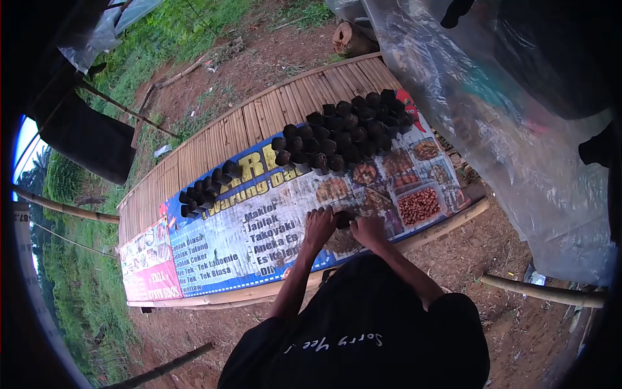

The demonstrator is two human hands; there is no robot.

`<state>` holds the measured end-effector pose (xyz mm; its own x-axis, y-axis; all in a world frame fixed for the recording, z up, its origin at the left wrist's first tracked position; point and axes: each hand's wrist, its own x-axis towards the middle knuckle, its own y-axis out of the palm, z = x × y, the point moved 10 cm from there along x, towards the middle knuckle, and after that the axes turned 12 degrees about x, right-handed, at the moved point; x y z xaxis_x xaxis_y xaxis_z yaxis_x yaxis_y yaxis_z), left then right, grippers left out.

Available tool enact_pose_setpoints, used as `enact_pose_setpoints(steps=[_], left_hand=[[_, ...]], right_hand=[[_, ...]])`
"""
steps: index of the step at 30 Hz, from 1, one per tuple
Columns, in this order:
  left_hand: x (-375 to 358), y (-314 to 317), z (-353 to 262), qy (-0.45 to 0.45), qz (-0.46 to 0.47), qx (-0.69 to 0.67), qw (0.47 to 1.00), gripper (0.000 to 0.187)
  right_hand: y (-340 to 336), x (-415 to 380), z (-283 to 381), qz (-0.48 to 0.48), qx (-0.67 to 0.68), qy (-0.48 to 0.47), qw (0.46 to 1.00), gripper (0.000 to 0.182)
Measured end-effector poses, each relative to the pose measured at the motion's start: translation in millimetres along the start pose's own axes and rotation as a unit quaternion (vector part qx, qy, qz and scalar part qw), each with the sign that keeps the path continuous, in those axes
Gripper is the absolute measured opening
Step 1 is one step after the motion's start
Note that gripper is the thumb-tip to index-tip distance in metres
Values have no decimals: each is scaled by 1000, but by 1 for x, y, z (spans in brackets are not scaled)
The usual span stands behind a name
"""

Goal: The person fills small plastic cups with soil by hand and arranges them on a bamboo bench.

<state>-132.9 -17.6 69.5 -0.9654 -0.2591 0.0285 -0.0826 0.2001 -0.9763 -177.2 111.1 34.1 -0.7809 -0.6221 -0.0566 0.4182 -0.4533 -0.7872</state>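
Note:
Both hands are at the near side of a printed banner (220, 227). My left hand (319, 227) is on the left of a small black plastic seedling bag (343, 219), its fingers closed at the bag's side. My right hand (368, 232) grips the same bag from the right; its fingertips are partly hidden. Just below the bag lies a patch of dark loose soil (342, 242). Beyond the hands, many similar black bags (350, 133) stand upright in close rows, with a smaller group (208, 188) farther left.
The banner covers a bamboo-slat table (259, 120) with a bamboo pole (447, 227) along its near edge. Right of the hands, a tray of reddish-brown beans or nuts (418, 206) shows, perhaps printed. Clear plastic sheeting (479, 129) hangs at right. Another pole (544, 292) juts in.

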Motion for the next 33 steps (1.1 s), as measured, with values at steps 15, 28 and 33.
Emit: enact_pose_setpoints(steps=[15,28,33], left_hand=[[-17,-8,-8,-72,2,-124,990,21],[-34,20,4,-157,38,-117,980,23],[-19,-12,3,-120,-27,-110,986,28]], right_hand=[[-24,22,16,-6,13,-70,997,31],[-8,27,7,9,9,-80,997,34],[-37,4,14,-57,3,-18,998,39]])
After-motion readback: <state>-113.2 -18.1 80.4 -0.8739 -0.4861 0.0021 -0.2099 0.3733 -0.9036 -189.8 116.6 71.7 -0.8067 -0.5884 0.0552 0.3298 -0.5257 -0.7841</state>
